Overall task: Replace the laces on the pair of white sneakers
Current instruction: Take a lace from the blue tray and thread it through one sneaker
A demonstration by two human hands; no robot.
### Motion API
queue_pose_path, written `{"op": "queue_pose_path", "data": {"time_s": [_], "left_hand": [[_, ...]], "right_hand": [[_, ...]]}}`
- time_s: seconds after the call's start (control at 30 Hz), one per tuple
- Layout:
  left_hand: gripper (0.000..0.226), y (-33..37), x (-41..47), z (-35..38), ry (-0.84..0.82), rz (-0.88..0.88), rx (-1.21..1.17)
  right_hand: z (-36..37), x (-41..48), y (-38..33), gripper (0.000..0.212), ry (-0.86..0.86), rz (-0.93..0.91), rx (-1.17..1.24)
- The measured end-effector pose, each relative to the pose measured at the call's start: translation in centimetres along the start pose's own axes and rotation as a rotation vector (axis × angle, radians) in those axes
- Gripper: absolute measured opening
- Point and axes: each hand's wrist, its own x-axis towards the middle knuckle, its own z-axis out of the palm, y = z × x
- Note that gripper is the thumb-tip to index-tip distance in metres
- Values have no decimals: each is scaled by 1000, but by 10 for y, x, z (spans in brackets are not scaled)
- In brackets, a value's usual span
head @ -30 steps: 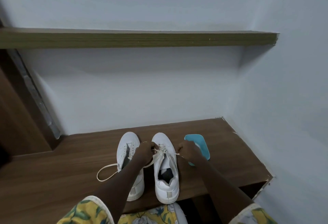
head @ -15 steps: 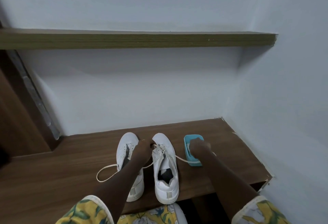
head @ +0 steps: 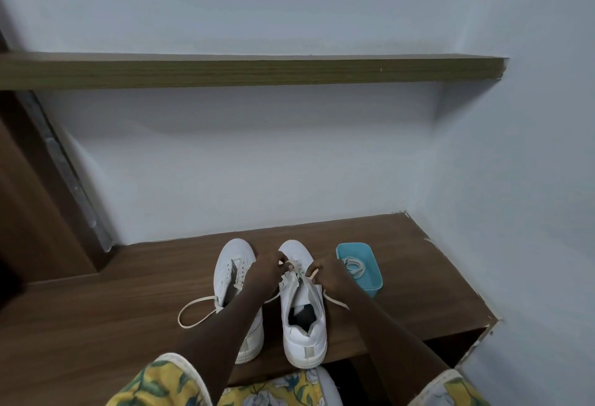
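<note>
Two white sneakers stand side by side on the wooden bench, toes toward the wall. The left sneaker [head: 232,273] has bare eyelets, partly hidden by my forearm. The right sneaker [head: 302,325] carries a cream lace [head: 335,301] through its front eyelets. My left hand [head: 265,272] pinches the lace at the left side of that shoe's eyelets. My right hand [head: 331,277] pinches the lace on the right side, its loose end trailing over the bench. The other loose end [head: 194,312] loops out to the left.
A teal tray [head: 373,272] with a coiled white lace [head: 354,267] sits right of the shoes. The wooden bench [head: 112,309] ends at an edge near my lap. A shelf [head: 251,71] runs overhead; walls close in behind and on the right.
My right hand came back from the teal tray to the right sneaker and now pinches the lace there. The left hand stayed at the eyelets.
</note>
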Motion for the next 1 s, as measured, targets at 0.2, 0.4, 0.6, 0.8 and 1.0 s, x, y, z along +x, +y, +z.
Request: {"op": "queue_pose_path", "data": {"time_s": [0.2, 0.4, 0.6, 0.8, 1.0], "left_hand": [[26, -4, -2, 5, -5, 0, 1], [26, -9, -4, 8, -30, 20, 0], [22, -8, -5, 10, -46, 58, 38], [23, -5, -7, 14, -32, 64, 60], [24, -2, -9, 17, -43, 47, 61]], "right_hand": [[-11, -6, 11, 39, -52, 9, -267], [-1, -17, 23, 34, 13, 265, -531], [6, -7, 19, 29, -7, 166, -357], [13, -2, -7, 30, 5, 23, -193], [16, -8, -5, 29, 49, 35, -227]]}}
